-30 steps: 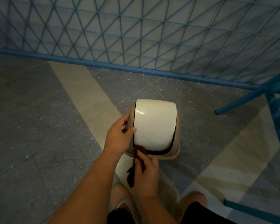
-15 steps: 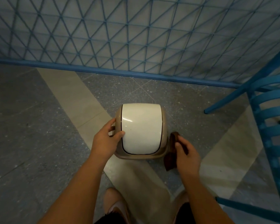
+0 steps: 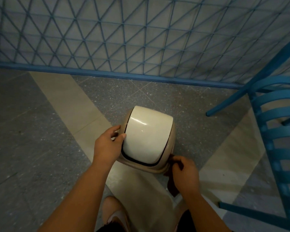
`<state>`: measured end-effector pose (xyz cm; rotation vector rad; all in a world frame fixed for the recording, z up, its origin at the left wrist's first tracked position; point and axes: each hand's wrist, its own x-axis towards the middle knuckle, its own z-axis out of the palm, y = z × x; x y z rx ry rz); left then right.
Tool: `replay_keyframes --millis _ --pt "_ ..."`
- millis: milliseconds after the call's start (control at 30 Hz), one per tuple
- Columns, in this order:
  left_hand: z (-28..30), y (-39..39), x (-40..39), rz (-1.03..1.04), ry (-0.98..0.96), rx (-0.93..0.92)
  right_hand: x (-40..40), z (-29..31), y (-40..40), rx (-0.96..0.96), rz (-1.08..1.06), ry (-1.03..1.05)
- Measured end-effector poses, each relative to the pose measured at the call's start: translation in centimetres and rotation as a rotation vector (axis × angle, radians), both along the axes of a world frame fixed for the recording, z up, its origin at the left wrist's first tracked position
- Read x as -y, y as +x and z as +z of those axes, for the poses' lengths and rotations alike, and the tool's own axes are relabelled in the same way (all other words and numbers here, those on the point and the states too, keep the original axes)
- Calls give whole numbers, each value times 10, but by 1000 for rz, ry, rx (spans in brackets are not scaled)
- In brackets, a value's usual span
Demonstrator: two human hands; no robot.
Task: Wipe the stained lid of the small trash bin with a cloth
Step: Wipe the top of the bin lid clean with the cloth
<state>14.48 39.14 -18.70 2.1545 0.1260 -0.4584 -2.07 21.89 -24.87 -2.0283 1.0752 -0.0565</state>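
Glossy cream lid (image 3: 146,139) sits domed on the small tan trash bin (image 3: 172,144), standing on the floor (image 3: 40,131); its inside is hidden. Left hand (image 3: 107,144) grips the bin's left rim, thumb on the lid, while right hand (image 3: 185,173), fingers curled, pinches the dark cloth (image 3: 172,186) against the near-right corner.

Floor (image 3: 32,148): grey speckled terrazzo crossed by pale beige bands that meet near centre.
Fence panel (image 3: 141,39): blue metal mesh of triangles, spanning the far side, its bottom rail on the floor.
Chair (image 3: 278,134): blue, slatted, at the right edge; one leg slants left onto the floor.
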Motion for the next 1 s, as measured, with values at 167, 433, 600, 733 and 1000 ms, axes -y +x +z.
replay_keyframes --millis 167,433,600,733,1000 --pt "-3 -2 3 13 -5 3 -5 3 14 108 -233 286" --pt "-7 -4 6 37 -11 12 -21 3 5 76 -230 171" --pt "-5 -5 4 -18 3 63 -36 54 23 283 -77 30" --pt "4 12 2 -442 165 364 -22 90 77 370 192 -232" --pt "12 70 -2 -967 407 329 -21 67 116 218 642 -597"
